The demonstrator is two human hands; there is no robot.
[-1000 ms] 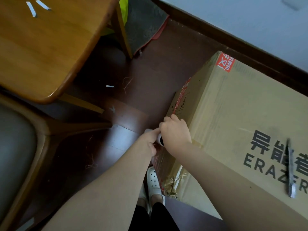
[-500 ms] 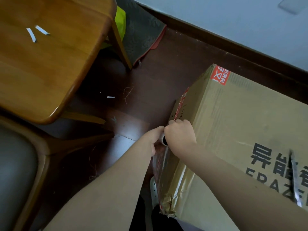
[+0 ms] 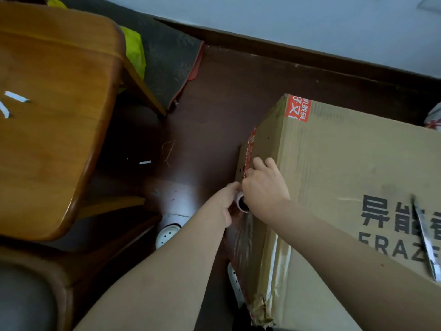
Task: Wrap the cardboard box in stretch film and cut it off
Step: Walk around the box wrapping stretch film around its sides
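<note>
A large cardboard box [image 3: 338,177] with black print and red tape stands on the dark floor at the right. Both hands hold a stretch film roll [image 3: 241,203] upright against the box's left side; only its white core end shows between them. My left hand [image 3: 224,201] grips the roll from the left. My right hand [image 3: 265,187] curls over it from the right, fingers against the box's edge. Clear film [image 3: 241,244] lies stretched along the box's left side below the hands.
A wooden table [image 3: 55,130] with white paper scraps fills the left, a chair [image 3: 33,278] below it. A dark mat [image 3: 171,65] lies by the wall. A metal blade-like tool [image 3: 426,240] rests on the box top. White shoes [image 3: 167,234] stand by the box.
Both hands have carried the roll forward along the box's left side, leaving more film stretched behind them. The view has shifted with them.
</note>
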